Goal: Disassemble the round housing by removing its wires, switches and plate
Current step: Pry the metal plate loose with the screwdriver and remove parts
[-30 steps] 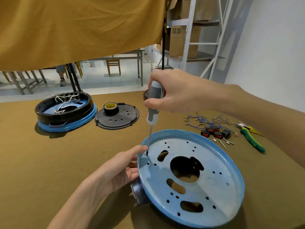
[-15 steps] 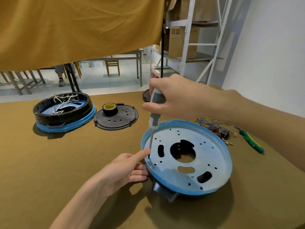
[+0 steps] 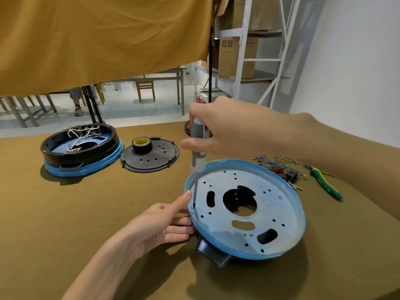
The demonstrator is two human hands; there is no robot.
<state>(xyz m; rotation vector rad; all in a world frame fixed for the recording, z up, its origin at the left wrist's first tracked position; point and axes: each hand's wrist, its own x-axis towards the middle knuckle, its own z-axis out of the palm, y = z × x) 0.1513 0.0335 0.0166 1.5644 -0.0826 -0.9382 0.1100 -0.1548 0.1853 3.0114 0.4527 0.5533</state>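
Round blue metal plate (image 3: 279,215) tilted on the brown table (image 3: 65,224) — left hand (image 3: 160,226) steadies its rim, fingers straight. Right hand (image 3: 229,128) grips grey-handled screwdriver (image 3: 198,152), tip on a rim screw. Behind: pulled blue wires (image 3: 275,160), green pliers (image 3: 324,185), second black housing (image 3: 80,148).

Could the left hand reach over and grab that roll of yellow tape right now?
Probably yes. The left hand rests with straight fingers against the blue plate rim and holds nothing, and bare table lies between it and the tape roll on the black disc.
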